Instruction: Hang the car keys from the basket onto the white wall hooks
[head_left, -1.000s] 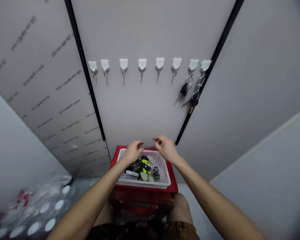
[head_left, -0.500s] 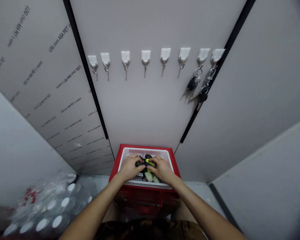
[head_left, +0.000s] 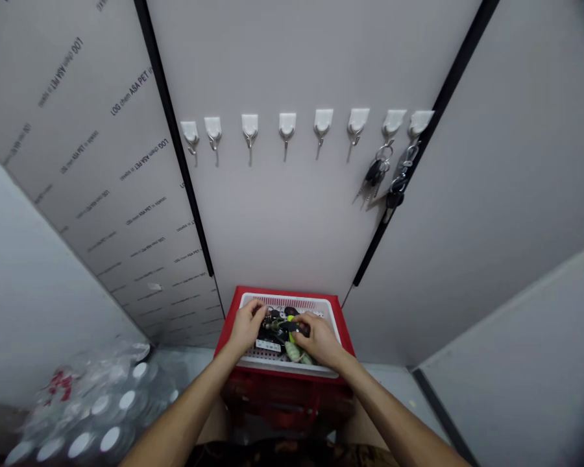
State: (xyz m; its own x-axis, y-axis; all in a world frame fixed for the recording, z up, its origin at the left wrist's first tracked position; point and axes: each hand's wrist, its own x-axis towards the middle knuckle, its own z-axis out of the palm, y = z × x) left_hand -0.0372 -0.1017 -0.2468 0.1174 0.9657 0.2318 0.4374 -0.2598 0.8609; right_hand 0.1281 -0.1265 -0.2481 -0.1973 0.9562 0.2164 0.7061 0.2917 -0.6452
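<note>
A white perforated basket [head_left: 292, 368] holds a jumble of keys [head_left: 272, 324], with a white label tag [head_left: 268, 346], a pale green keychain charm [head_left: 299, 353] and a bright yellow-green piece [head_left: 291, 319] among them. Over the right part of the pile, my right hand [head_left: 320, 338] pinches a black key fob [head_left: 292, 327] between thumb and fingers. My left hand [head_left: 246, 326] is at the pile's left edge, thumb and fingers closed together beside the keys; whatever lies between them is too small to make out.
The basket sits on a red stool-like surface [head_left: 344, 324] against a pale panel. Several white hooks [head_left: 287, 123] run across that panel. Key bunches [head_left: 376, 172] and keys on a clip [head_left: 396, 188] hang from the two rightmost. Plastic-wrapped bottles [head_left: 109, 415] stand on the floor at left.
Both hands have come down from above the basket's back edge into the keys. Since half a second ago, my left hand has drawn slightly left, and the black fob shows in my right fingers.
</note>
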